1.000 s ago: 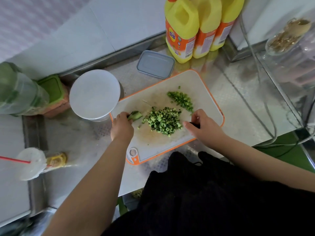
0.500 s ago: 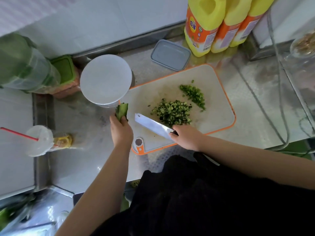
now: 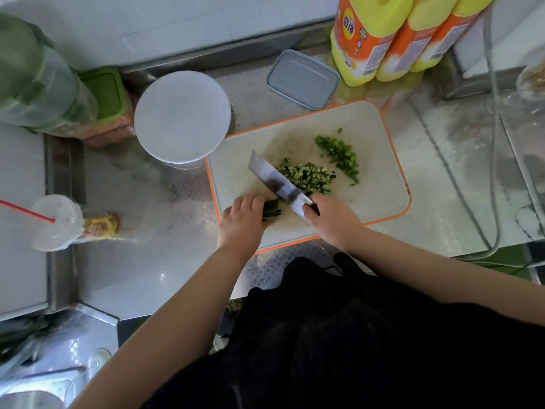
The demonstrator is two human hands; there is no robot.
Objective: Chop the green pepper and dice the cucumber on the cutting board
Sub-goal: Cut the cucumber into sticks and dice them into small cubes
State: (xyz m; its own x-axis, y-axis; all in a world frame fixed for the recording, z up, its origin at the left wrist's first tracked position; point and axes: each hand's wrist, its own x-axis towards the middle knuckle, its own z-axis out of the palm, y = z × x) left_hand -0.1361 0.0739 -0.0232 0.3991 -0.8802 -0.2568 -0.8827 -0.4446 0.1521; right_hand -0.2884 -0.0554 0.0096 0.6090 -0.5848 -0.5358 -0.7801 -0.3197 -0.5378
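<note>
You have brought the cucumber stub [image 3: 272, 210] back down onto the cutting board [image 3: 380, 184], left hand [image 3: 242, 221] pinching it, right hand [image 3: 333, 221] gripping the knife [image 3: 275, 183] beside it, so dicing can resume.

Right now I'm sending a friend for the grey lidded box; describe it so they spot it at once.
Find the orange-rimmed cutting board. Just behind its far edge, left of the yellow bottles, lies the box. It alone is flat, grey and rectangular with rounded corners; the white lid to its left is round.
</note>
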